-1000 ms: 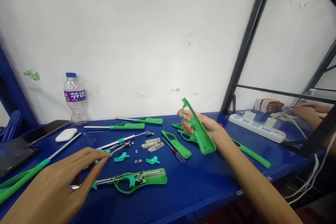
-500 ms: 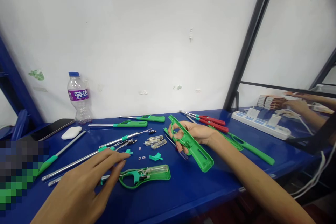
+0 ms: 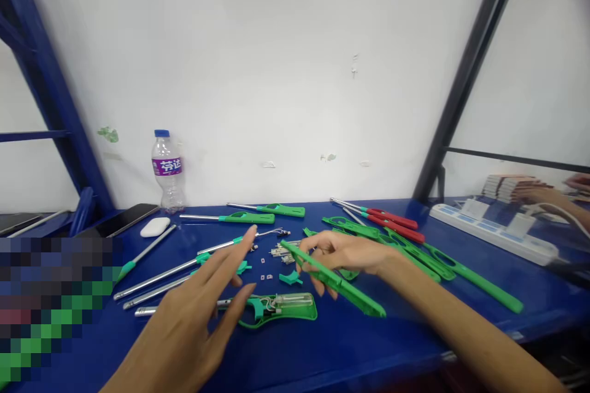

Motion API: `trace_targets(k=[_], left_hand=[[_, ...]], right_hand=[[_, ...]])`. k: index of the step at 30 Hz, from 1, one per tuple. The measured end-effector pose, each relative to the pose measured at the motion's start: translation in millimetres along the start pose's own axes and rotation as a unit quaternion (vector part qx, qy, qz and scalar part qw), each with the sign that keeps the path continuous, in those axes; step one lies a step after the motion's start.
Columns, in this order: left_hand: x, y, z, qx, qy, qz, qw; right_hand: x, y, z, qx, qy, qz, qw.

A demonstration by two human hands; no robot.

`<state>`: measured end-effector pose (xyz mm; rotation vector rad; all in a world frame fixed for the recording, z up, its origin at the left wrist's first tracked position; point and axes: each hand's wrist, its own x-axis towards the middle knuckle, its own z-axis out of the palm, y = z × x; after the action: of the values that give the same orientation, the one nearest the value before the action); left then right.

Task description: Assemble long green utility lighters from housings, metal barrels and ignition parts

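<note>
My right hand [image 3: 354,253] grips a green lighter casing half [image 3: 338,285], tilted so it shows nearly edge-on above the table. My left hand [image 3: 188,313] has its fingers spread, with nothing seen between them. Just beyond its fingertips lies an opened lighter's lower casing half [image 3: 308,313], with a clear fuel tank [image 3: 294,300], a teal trigger [image 3: 259,307] and wires inside. That lighter's metal tube [image 3: 145,312] runs behind the left hand. A loose teal trigger [image 3: 290,278] and small pinkish pieces [image 3: 269,277] lie between the hands. More clear tanks [image 3: 288,252] are partly hidden by my right hand.
Green lighters [image 3: 251,218] and red lighters [image 3: 391,218] lie along the back. Several green casing halves [image 3: 415,252] spread at right, beside a white power strip [image 3: 493,233]. At left are a bottle [image 3: 168,175], a white case [image 3: 155,227] and a phone [image 3: 131,219]. Another person's hand [image 3: 548,196] is far right.
My right hand has turned the casing half from showing its hollow inside to nearly edge-on. My left hand's fingers have spread and lifted. The whole view has shifted, so things appear farther right.
</note>
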<state>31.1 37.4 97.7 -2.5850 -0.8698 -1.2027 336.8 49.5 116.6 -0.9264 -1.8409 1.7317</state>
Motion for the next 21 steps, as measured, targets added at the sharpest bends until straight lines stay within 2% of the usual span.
trace_targets(k=[4, 8, 12, 16, 19, 21], left_hand=[[-1.0, -3.4, 1.1, -0.029, -0.005, 0.063, 0.998], [-1.4, -14.4, -4.7, -0.034, 0.01, 0.1, 0.994], [-1.7, -23.4, -12.1, 0.004, 0.028, 0.056, 0.998], [-3.4, -28.7, -14.5, -0.009, -0.025, -0.013, 1.0], [-3.6, -27.8, -13.3, 0.014, -0.062, -0.001, 0.998], [-2.5, -25.5, -11.6, 0.038, -0.062, 0.012, 0.997]], right_hand=[[18.6, -12.0, 19.4, -0.059, -0.014, -0.002, 0.998], [24.2, -19.2, 26.0, -0.091, 0.017, -0.031, 0.995], [12.1, -17.9, 20.8, -0.087, -0.008, -0.038, 0.996], [3.9, -16.6, 18.2, -0.109, -0.015, -0.021, 0.994], [2.3, -22.0, 18.1, -0.148, -0.001, -0.006, 0.989], [-2.5, -28.9, 13.8, -0.175, 0.02, -0.003, 0.984]])
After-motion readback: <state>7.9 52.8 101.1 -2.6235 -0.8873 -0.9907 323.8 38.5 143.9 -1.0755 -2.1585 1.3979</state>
